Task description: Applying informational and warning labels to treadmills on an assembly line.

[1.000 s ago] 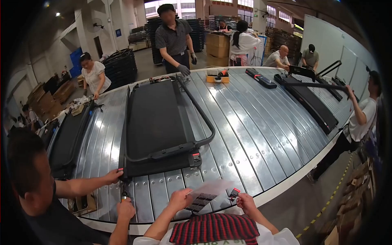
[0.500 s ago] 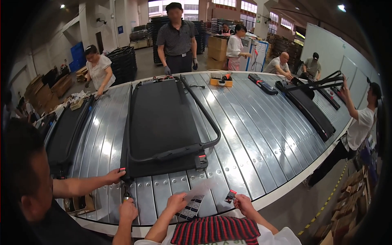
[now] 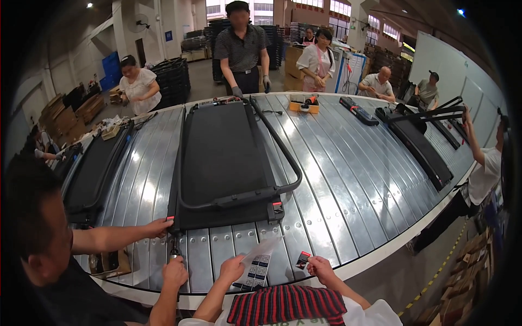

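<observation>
My left hand [image 3: 232, 269] is closed on a sheet of labels [image 3: 258, 270], whose clear backing curls up and whose dark printed labels hang over the conveyor's near edge. Between the thumb and fingers of my right hand [image 3: 322, 270] is one small black label with a red top [image 3: 303, 260]. Ahead of both hands lies a black treadmill [image 3: 225, 155] with a tubular frame folded flat over its belt. A similar red-topped label [image 3: 277, 208] sits on its near right corner. A co-worker's hand [image 3: 161, 227] touches the near left corner; their other hand [image 3: 174, 273] grips a tool.
The slatted metal conveyor [image 3: 337, 190] curves across in front of me. More treadmills [image 3: 100, 168] lie to the left and right. An orange box [image 3: 303, 105] with a tool stands at the far edge. Several people work around the conveyor. Flattened cardboard [image 3: 467, 277] is stacked at the right.
The label in my right hand has turned more upright. The label sheet has tilted, showing more of its printed face. Across the conveyor, a person in white has turned toward it.
</observation>
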### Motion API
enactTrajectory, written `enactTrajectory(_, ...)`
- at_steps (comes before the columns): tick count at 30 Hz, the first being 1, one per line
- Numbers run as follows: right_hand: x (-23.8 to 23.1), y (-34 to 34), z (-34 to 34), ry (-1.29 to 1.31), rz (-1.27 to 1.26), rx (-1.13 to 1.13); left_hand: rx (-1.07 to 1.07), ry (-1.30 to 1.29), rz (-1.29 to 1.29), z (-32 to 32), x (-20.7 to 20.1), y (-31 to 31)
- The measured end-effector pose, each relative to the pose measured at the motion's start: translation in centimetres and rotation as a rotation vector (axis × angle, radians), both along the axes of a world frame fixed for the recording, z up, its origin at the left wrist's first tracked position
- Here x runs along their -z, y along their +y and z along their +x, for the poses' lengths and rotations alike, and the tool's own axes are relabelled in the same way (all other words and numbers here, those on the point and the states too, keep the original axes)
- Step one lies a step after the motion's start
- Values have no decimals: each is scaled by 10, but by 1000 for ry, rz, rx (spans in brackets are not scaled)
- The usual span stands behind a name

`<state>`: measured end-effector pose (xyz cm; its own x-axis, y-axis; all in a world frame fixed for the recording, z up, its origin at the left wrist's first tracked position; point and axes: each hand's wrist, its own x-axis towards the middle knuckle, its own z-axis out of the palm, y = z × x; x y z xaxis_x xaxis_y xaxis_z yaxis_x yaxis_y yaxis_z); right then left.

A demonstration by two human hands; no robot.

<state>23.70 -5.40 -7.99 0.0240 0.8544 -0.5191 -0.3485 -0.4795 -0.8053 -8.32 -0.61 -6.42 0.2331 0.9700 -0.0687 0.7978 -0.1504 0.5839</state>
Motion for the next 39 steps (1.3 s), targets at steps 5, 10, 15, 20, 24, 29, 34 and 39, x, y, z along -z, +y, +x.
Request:
enactTrajectory(5,5,-11,1,5,-10,25,36,-35,18,6,-4,-3)
enactTrajectory(10,7,-17,1,23,-2,21,63,-129,93,11,-22,-4)
enactTrajectory(15,9,-20,-1,9,3,45,102,-235,87,13,-45,-11)
enactTrajectory(20,14,-18,6,-16,-1,86,107,-214,106,15,-62,-10)
enactTrajectory(24,10,-19,11,-33,-3,123,67,-215,111,11,-76,-5)
enactTrajectory(29,8,-24,12,-36,-9,165,54,-177,111,4,-76,0)
enactTrajectory(34,5,-26,5,-75,-27,218,83,-185,125,-8,-78,6)
enactTrajectory(39,9,-22,-18,-56,-18,209,-9,-190,184,-32,-74,12)
